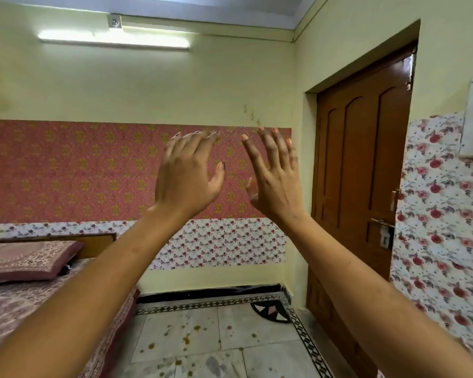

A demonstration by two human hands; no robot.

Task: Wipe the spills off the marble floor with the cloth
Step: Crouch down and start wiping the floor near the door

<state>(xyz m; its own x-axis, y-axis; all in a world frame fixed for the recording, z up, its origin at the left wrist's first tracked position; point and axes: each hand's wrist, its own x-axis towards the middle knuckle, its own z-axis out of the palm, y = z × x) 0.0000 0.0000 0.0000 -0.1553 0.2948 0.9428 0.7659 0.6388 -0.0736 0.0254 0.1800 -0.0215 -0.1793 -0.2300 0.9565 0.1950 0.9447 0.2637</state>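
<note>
**Marble spotted brown, and no cloth in sight**

Patterned pink bedding covers the low bed (25, 309) on the left, with a maroon printed pillow (28, 260) at its far end.

Toward the middle, the person's left hand (187, 181) is raised in front of the wall. Its fingers are straight and loosely spread, and it holds nothing. The right hand (273, 184) is up just beside it, also spread and empty. The two palms half face each other with a gap between them.

Below the arms lies the pale marble floor (271, 358), edged with a black-and-white inlaid border. Small brown spills (186, 340) are scattered across the near tiles as drops and blotches.

On the right stands a brown panelled wooden door (361, 159), and beyond it is rose-printed wallpaper (434, 214).

The cloth is nowhere in view, so it has to be found first.

A wiping cloth should be light, soft and limp. It is probably best bunched into the palm with the fingers curled over the top, so that a flat pad meets the stone. Polished marble is likely slick once wet, and the darker drops may need firmer pressure.
</note>
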